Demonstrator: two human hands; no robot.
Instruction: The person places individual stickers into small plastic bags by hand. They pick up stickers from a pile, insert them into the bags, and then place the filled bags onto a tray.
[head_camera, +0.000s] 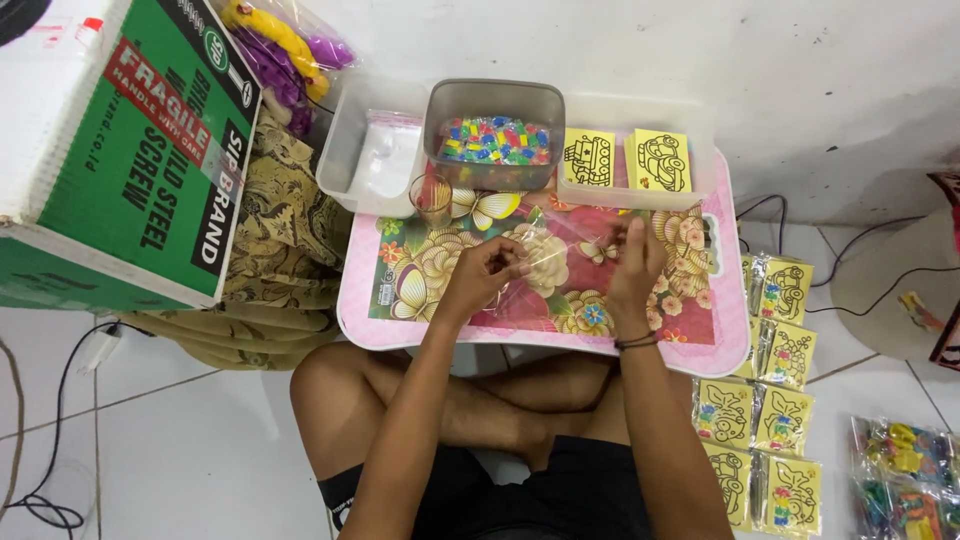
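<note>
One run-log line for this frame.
left hand: holds clear plastic bag | right hand: holds same bag | over floral tray table

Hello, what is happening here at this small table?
A person sits cross-legged on the floor at a low flowered table. Both hands, the left hand and the right hand, hold a clear plastic bag between them above the tabletop. Behind it stand a grey tub of colourful beads, a small glass and yellow picture cards. Packed yellow cards lie on the floor at the person's right.
</note>
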